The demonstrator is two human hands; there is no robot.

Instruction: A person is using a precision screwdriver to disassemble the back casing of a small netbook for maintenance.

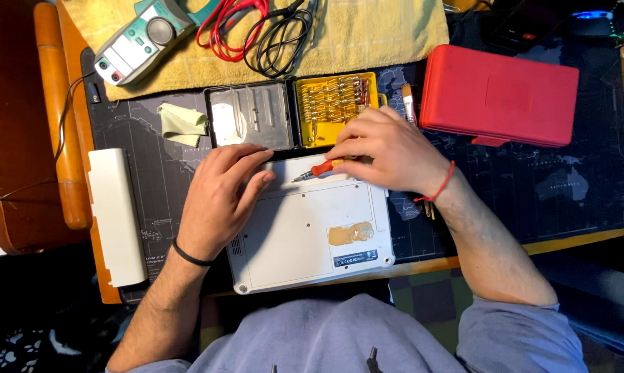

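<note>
- A white laptop lies upside down on the tabletop, its flat underside facing up, near the front edge. A torn yellowish sticker patch and a small dark label sit near its lower right corner.
- A small screwdriver with an orange handle and a thin metal shaft lies nearly level across the laptop's far edge, its tip pointing left and touching the casing.

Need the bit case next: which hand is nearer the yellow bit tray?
Right. The right hand lies just below the yellow bit tray; the left hand rests lower-left on the laptop.
</note>
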